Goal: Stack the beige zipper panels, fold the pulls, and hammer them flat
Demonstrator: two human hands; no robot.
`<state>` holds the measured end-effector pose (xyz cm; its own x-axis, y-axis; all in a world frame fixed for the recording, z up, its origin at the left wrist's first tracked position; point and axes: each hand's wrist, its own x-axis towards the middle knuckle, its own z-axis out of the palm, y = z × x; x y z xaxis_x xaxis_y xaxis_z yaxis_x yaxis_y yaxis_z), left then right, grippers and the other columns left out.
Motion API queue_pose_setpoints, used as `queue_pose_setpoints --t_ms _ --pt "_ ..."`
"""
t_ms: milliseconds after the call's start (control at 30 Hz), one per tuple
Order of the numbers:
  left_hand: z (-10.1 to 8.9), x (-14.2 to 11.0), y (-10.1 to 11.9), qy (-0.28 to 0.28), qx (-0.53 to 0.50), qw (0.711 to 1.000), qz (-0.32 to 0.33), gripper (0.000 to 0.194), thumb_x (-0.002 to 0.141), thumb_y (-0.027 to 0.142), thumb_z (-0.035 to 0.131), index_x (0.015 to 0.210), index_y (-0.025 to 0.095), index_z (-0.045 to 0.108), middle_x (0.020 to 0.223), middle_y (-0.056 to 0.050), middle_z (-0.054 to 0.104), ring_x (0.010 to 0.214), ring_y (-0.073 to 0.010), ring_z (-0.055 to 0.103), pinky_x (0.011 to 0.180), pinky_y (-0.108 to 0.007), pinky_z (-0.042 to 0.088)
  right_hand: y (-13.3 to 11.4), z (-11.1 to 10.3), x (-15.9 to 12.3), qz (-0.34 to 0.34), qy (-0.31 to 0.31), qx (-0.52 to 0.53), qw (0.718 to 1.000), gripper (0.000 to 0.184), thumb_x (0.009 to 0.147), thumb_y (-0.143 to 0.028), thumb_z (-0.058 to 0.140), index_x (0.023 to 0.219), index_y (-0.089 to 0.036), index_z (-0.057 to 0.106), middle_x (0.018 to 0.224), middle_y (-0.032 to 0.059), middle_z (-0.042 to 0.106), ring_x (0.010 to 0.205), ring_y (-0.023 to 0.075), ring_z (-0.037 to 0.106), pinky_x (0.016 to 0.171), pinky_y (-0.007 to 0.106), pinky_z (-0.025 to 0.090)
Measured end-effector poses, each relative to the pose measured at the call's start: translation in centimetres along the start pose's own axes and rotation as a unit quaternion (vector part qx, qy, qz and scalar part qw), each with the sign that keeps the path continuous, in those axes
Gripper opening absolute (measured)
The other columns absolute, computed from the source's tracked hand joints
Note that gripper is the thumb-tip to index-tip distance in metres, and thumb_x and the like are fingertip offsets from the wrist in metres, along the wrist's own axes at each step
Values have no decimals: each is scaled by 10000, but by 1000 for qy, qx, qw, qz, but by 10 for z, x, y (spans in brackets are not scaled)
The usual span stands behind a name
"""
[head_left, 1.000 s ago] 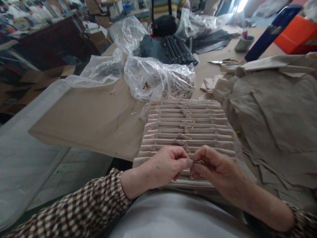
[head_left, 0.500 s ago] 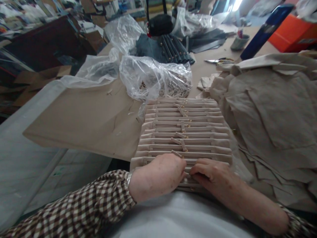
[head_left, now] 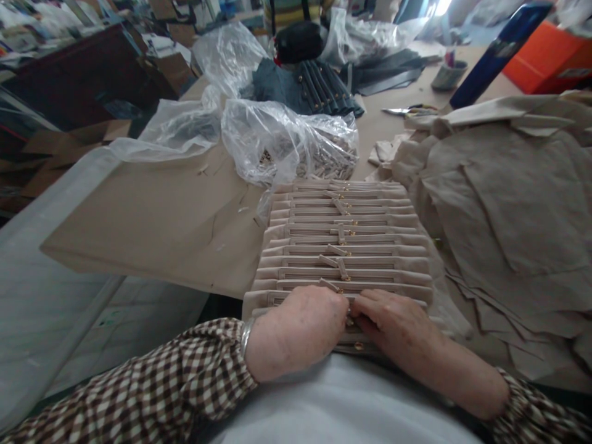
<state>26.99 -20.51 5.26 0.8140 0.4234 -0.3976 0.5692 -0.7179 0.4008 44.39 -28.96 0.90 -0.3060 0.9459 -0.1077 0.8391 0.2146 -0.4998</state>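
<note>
Beige fabric pieces with zippers [head_left: 342, 246] lie overlapped in a row before me, each with a gold-coloured slider and a beige strip pull. At the near end, my left hand [head_left: 300, 330] is closed in a pinch, knuckles up, over the zipper of one piece. My right hand [head_left: 393, 320] meets it from the right, thumb and fingers pressed together. Between the fingertips shows a bit of a zipper pull [head_left: 350, 320], mostly hidden. Just below the hands, a gold-coloured metal part [head_left: 358, 346] sits on the nearest piece.
Beyond the row lies a clear plastic bag [head_left: 291, 142] of small beige strips. Loose beige fabric [head_left: 509, 197] is heaped on the right. Farther back are snips [head_left: 411, 111], a blue roll-like object [head_left: 499, 55], an orange box [head_left: 546, 61] and dark zippered pieces [head_left: 324, 89].
My right hand has shifted slightly left and up, closer to my left hand. The gold-coloured part below them shows more plainly. The row of pieces lies as before.
</note>
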Motion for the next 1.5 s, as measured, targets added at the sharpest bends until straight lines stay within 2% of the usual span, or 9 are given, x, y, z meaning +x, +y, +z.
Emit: queue_pose_setpoints --t_ms 133,233,300,467,633,900,1067,1367,1500 --pt "-1 -3 -7 10 2 1000 -21 182 874 196 508 820 139 672 754 -91 677 689 -231 656 634 -331 509 3 -2 1 -13 2 7 1000 161 844 -62 538 795 -198 609 769 -6 620 690 143 581 607 259 371" --pt "-13 -4 -14 30 -163 985 -53 273 910 360 527 762 153 626 718 -40 635 654 -168 590 593 -269 448 -1 -12 5 -36 29 41 998 155 889 -89 517 847 -200 616 776 -6 625 670 130 579 601 248 402" --pt "-19 -3 -17 41 -347 935 -66 374 931 477 487 755 163 584 654 11 562 578 -116 509 537 -230 401 -9 -23 9 -65 70 84 992 186 926 -102 483 958 -210 631 849 14 649 738 133 601 644 243 448" --pt "-20 7 -11 12 -680 719 -143 513 897 682 443 889 182 556 673 40 503 499 -71 438 431 -184 327 -38 -37 23 -158 163 57 972 173 954 -234 536 1097 -206 630 1074 93 672 983 218 609 819 355 517" --pt "-14 13 -3 31 -729 666 -154 465 906 635 491 849 176 539 668 30 510 511 -80 462 410 -183 319 -45 -30 33 -167 169 47 970 107 949 -249 565 978 -178 641 1055 81 692 1048 235 600 921 406 488" --pt "-7 3 -8 4 -687 716 -120 518 871 669 500 773 163 544 545 41 516 374 -56 408 352 -159 267 -25 -47 27 -75 143 147 976 148 963 -179 496 846 -191 584 700 -26 640 596 92 582 560 195 463" --pt "-5 -11 -5 -56 -687 717 -103 275 769 410 679 753 174 539 533 76 494 395 -47 388 371 -163 270 -27 -51 7 -19 173 212 962 116 908 -164 539 850 -209 629 658 -40 645 548 79 576 515 166 450" --pt "-4 -28 10 -55 -363 930 19 240 889 306 516 710 168 598 602 35 531 562 -86 435 516 -211 309 -35 -28 -33 72 15 326 942 133 817 -139 562 786 -211 670 698 -24 655 634 102 613 577 182 477" --pt "7 -25 14 -46 -261 963 43 225 892 271 505 736 168 629 682 -16 640 603 -124 526 556 -240 359 -27 -6 -40 77 -8 266 961 137 825 -148 566 694 -187 569 670 -24 602 602 97 540 556 206 410"
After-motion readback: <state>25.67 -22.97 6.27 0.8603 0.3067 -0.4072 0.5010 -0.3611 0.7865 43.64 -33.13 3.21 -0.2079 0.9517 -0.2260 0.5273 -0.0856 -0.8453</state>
